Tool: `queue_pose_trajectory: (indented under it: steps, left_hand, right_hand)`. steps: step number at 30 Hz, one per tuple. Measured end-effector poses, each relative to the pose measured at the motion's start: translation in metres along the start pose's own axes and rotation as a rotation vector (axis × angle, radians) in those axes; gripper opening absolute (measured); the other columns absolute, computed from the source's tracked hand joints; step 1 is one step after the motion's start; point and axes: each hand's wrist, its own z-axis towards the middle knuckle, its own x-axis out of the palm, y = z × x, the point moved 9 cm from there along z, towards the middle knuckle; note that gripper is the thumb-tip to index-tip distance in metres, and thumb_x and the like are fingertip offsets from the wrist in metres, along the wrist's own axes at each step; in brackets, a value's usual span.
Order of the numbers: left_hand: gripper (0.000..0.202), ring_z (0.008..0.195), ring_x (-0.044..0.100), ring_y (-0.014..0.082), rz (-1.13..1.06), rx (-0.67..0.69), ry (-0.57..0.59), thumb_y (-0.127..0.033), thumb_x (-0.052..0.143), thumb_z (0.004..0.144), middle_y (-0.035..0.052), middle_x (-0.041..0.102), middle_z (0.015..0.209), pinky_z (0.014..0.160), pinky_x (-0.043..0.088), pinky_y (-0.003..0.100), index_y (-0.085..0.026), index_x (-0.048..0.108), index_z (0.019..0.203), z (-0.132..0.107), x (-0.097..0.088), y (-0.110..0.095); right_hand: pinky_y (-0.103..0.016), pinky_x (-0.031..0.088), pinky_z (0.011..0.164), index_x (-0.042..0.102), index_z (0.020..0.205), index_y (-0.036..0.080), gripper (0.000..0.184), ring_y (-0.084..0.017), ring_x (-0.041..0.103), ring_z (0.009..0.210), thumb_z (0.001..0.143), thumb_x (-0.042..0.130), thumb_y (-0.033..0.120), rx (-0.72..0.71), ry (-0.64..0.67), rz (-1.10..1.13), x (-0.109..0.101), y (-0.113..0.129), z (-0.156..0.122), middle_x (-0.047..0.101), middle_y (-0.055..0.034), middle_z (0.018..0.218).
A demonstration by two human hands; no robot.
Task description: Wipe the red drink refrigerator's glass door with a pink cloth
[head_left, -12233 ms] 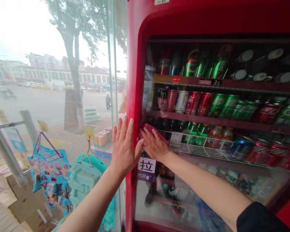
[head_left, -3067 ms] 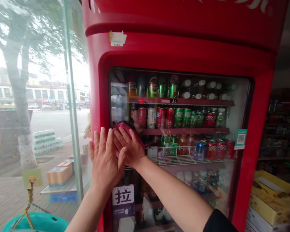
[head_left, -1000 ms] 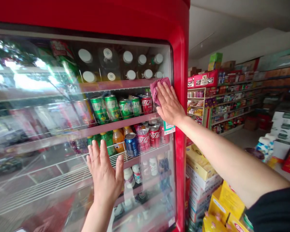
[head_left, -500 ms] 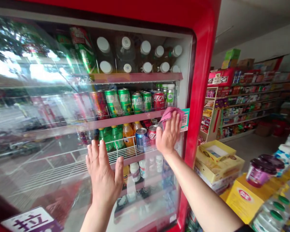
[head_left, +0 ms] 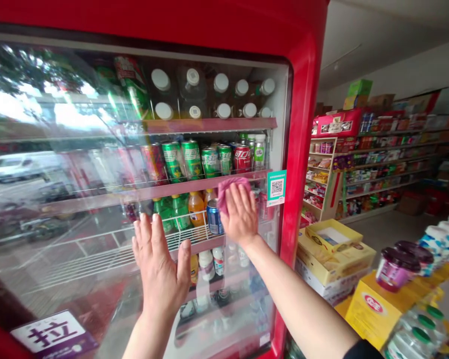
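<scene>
My right hand [head_left: 240, 212] lies over a pink cloth [head_left: 224, 192], holding it against the glass door [head_left: 108, 299] of a red drinks fridge. Its fingers are stretched out, and part of the cloth is hidden under them. To the left, my left hand [head_left: 160, 264] is raised open, palm to the glass and fingers up, with nothing in it; whether it touches the pane I cannot tell. A QR-code sticker [head_left: 276, 188] is on the door, right of the cloth. Behind the glass are green cans [head_left: 191, 158], a blue can [head_left: 214, 217] and orange bottles [head_left: 197, 204].
The fridge's red frame [head_left: 303, 124] rises at the right of the glass. Yellow cartons [head_left: 336, 249] and a yellow box [head_left: 372, 306] carrying purple tubs [head_left: 396, 267] stand near my right arm. Stocked shelves [head_left: 381, 164] stretch behind. A purple-and-white sign [head_left: 54, 334] is at lower left.
My right hand has slid the pink cloth left across the glass, away from the QR-code sticker, which now shows whole. My left hand stays in about the same place. The view has shifted slightly.
</scene>
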Motion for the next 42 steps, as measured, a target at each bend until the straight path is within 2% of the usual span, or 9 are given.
queue_pose_trajectory:
  steps: [4, 7, 13, 16, 21, 31, 34, 39, 42]
  left_hand:
    - [0.084, 0.174, 0.005, 0.0368, 0.014, 0.003, 0.008, -0.043, 0.052, 0.110, 0.0175, 0.009, 0.187, 0.139, 0.012, 0.065, -0.024, 0.009, 0.179, -0.001, -0.005, 0.011]
    - [0.084, 0.174, 0.006, 0.0376, 0.039, -0.015, 0.004, -0.045, 0.052, 0.110, 0.0175, 0.009, 0.187, 0.138, 0.012, 0.066, -0.024, 0.009, 0.179, 0.001, -0.013, 0.028]
    - [0.084, 0.173, 0.008, 0.0403, 0.077, -0.019, -0.040, -0.047, 0.051, 0.110, 0.0200, 0.010, 0.186, 0.137, 0.012, 0.068, -0.023, 0.009, 0.179, 0.011, -0.031, 0.048]
    - [0.084, 0.173, 0.007, 0.0408, 0.067, -0.021, -0.072, -0.049, 0.049, 0.109, 0.0196, 0.009, 0.187, 0.137, 0.012, 0.069, -0.022, 0.010, 0.179, 0.019, -0.038, 0.044]
    - [0.083, 0.173, 0.007, 0.0404, 0.016, 0.000, -0.100, -0.048, 0.049, 0.110, 0.0194, 0.010, 0.186, 0.137, 0.013, 0.068, -0.022, 0.011, 0.179, 0.027, -0.038, 0.028]
    - [0.083, 0.174, 0.008, 0.0365, -0.045, 0.135, -0.081, -0.045, 0.050, 0.110, 0.0138, 0.010, 0.187, 0.138, 0.014, 0.065, -0.029, 0.007, 0.179, 0.050, -0.018, -0.013]
    - [0.082, 0.174, 0.010, 0.0363, -0.030, 0.217, -0.101, -0.046, 0.049, 0.110, 0.0134, 0.013, 0.187, 0.138, 0.014, 0.065, -0.029, 0.008, 0.179, 0.079, -0.021, -0.029]
    - [0.080, 0.174, 0.012, 0.0354, 0.003, 0.326, -0.144, -0.053, 0.046, 0.111, 0.0153, 0.019, 0.186, 0.139, 0.014, 0.062, -0.026, 0.014, 0.179, 0.128, -0.023, -0.048]
    - [0.081, 0.173, 0.015, 0.0371, 0.036, 0.386, -0.159, -0.056, 0.046, 0.110, 0.0165, 0.021, 0.185, 0.139, 0.014, 0.062, -0.025, 0.017, 0.178, 0.145, -0.021, -0.053]
  right_hand:
    - [-0.080, 0.019, 0.133, 0.015, 0.179, 0.014, 0.080, -0.043, 0.018, 0.170, 0.110, 0.046, 0.039, 0.280, -0.229, -0.016, -0.013, -0.017, -0.001, 0.027, -0.0223, 0.181]
    - [-0.085, 0.014, 0.130, 0.011, 0.179, 0.013, 0.083, -0.047, 0.011, 0.171, 0.109, 0.048, 0.039, 0.361, -0.252, 0.064, 0.005, 0.020, 0.007, 0.021, -0.0236, 0.182]
    - [-0.060, 0.015, 0.143, 0.014, 0.180, 0.027, 0.076, -0.027, 0.011, 0.173, 0.112, 0.048, 0.034, -0.241, 0.033, 0.175, 0.058, 0.175, 0.041, 0.024, -0.0036, 0.183]
    - [-0.051, 0.019, 0.144, 0.024, 0.177, 0.027, 0.064, -0.019, 0.006, 0.173, 0.115, 0.041, 0.032, -0.481, 0.145, 0.145, 0.061, 0.210, 0.052, 0.018, 0.0016, 0.184]
    - [-0.053, 0.009, 0.144, 0.027, 0.176, 0.018, 0.065, -0.020, 0.008, 0.173, 0.116, 0.042, 0.036, -0.464, 0.114, 0.076, 0.022, 0.158, 0.091, 0.020, -0.0032, 0.183]
    - [-0.075, 0.028, 0.132, 0.028, 0.173, 0.002, 0.075, -0.044, 0.023, 0.169, 0.108, 0.048, 0.034, 0.370, -0.407, -0.158, -0.076, -0.066, 0.143, 0.029, -0.0276, 0.179]
    - [-0.081, 0.029, 0.128, 0.032, 0.171, -0.001, 0.074, -0.048, 0.024, 0.168, 0.109, 0.045, 0.036, 0.474, -0.529, -0.120, -0.074, -0.052, 0.146, 0.032, -0.0314, 0.176]
    - [-0.060, 0.018, 0.141, 0.033, 0.174, 0.015, 0.072, -0.029, 0.016, 0.173, 0.110, 0.051, 0.042, -0.328, -0.064, -0.069, -0.028, 0.058, 0.144, 0.030, -0.0109, 0.182]
    - [-0.054, 0.018, 0.142, 0.039, 0.172, 0.020, 0.068, -0.025, 0.022, 0.171, 0.110, 0.054, 0.044, -0.554, 0.063, -0.062, -0.028, 0.055, 0.122, 0.035, -0.0062, 0.180]
